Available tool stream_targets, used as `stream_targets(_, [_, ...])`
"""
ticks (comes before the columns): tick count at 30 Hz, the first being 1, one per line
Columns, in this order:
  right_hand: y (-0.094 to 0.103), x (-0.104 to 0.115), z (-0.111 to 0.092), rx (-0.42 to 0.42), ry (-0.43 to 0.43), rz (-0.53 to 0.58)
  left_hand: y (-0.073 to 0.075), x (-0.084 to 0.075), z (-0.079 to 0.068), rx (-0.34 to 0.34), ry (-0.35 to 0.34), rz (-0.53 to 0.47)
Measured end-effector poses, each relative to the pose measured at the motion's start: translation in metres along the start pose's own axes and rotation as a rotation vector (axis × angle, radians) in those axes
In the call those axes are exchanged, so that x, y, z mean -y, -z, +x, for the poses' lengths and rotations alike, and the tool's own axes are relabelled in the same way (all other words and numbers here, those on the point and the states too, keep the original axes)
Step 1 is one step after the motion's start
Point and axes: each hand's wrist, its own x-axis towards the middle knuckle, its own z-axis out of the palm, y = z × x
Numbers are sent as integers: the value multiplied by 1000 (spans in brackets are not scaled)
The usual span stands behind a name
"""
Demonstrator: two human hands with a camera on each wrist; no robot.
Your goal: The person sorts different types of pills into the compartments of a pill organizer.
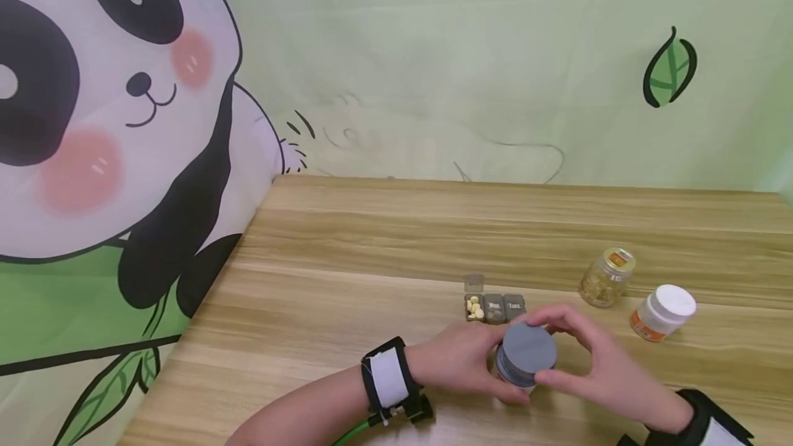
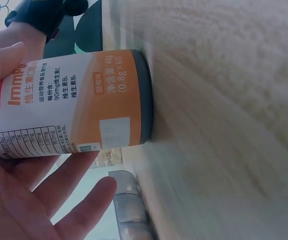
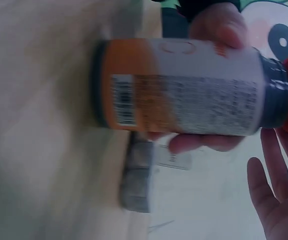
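Note:
A white and orange vitamin bottle (image 2: 74,100) with a dark grey lid (image 1: 529,347) stands upright, its base right at the wooden tabletop in the left wrist view. My left hand (image 1: 461,360) grips its body from the left, thumb in front and fingers behind. From the right, my right hand (image 1: 597,360) holds the lid between curved thumb and index finger; its other fingers spread loosely in the right wrist view. Just beyond the hands lies a grey pill organizer (image 1: 494,307). Its leftmost compartment has the flap up and contains several pale yellow tablets; the Mon. and Tues. flaps are down.
To the right of the organizer stands a clear jar (image 1: 607,277) of yellowish contents with a gold lid. Beside it is a white bottle (image 1: 663,312) with an orange band. A green panda-print cloth (image 1: 434,54) hangs behind the wooden table (image 1: 347,226).

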Motion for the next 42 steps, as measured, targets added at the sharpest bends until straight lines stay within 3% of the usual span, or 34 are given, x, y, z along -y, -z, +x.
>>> stream_targets(7, [-8, -9, -8, -5, 15, -23, -3, 3, 0, 11, 0, -35])
stream_targets(17, [-10, -13, -3, 15, 43, -77, -11, 13, 0, 17, 3, -24])
stream_targets(22, [-7, -15, -4, 82, -12, -14, -10, 13, 0, 25, 2, -18])
stream_targets(26, [-9, -18, -3, 71, -31, 25, -9, 13, -1, 31, 2, -17])
stream_targets(32, [-11, -19, 0, 26, 2, -20, -9, 12, -1, 27, -4, -22])
stream_targets(42, [-4, -22, 0, 109, 48, -27, -9, 12, -1, 17, -23, 1])
